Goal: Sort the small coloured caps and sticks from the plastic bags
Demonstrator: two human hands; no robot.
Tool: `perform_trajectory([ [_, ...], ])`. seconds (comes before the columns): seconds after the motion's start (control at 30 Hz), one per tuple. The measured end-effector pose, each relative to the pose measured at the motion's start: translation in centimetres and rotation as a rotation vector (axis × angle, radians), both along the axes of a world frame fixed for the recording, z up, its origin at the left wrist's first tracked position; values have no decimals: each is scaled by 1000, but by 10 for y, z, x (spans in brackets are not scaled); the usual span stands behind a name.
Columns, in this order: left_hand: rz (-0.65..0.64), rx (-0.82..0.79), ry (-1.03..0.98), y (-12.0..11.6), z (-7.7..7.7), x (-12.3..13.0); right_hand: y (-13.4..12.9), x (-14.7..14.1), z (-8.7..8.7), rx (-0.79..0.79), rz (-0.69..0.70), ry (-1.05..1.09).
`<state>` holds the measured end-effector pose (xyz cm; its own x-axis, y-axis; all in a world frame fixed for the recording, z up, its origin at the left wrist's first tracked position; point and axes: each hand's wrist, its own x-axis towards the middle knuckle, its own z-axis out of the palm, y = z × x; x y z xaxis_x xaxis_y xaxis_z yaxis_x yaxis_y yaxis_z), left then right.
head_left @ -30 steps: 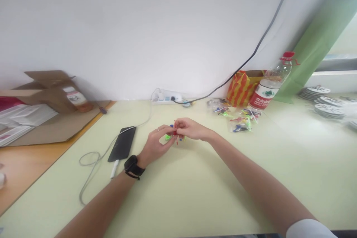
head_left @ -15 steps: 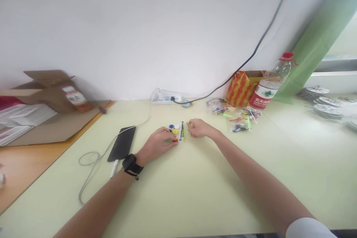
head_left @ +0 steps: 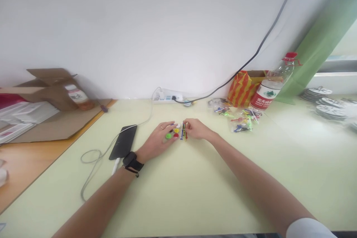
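Small round colored pieces lie together mid-table: green point(head_left: 168, 136), yellow point(head_left: 176, 130), red point(head_left: 176, 135) and white point(head_left: 178, 125), with blue and dark ones partly covered. My left hand point(head_left: 156, 139) spreads its thumb and fingers around them, the thumb tip by the red piece. Just to their right, thin plastic sticks lie side by side, among them a blue-and-white stick point(head_left: 182, 134). My right hand point(head_left: 198, 129) pinches a thin red stick point(head_left: 186, 137) against the right side of this row. Its fingers partly hide the sticks.
Left of my hands lies a black phone point(head_left: 123, 142) with a white cable. Behind are a power strip point(head_left: 167, 96), bagged plastic pieces point(head_left: 242, 122), a striped bag point(head_left: 240, 88) and a big bottle point(head_left: 266, 93). A cardboard box point(head_left: 55, 81) stands far left, stacked discs point(head_left: 330, 111) far right.
My right hand has moved left, bringing the red stick up to the other sticks. My left thumb and fingers have opened around the round pieces; the red piece now sits below the yellow one.
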<state>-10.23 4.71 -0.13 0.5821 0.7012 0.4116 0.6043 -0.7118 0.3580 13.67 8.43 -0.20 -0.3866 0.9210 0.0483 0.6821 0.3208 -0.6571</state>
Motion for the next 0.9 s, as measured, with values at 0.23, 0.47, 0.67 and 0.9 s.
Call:
perform_trajectory([
  [0.23,-42,-146,202,2,-13,1,-1,-1,-3,93,77,-28],
  [0.47,4,-174,215,5,-18,7,1,-1,-11,160,146,14],
  [0.67,44,-233,196,3,-9,5,1,-3,-11,137,165,71],
  [0.9,67,-336,182,7,0,-18,1,1,-6,134,169,72],
])
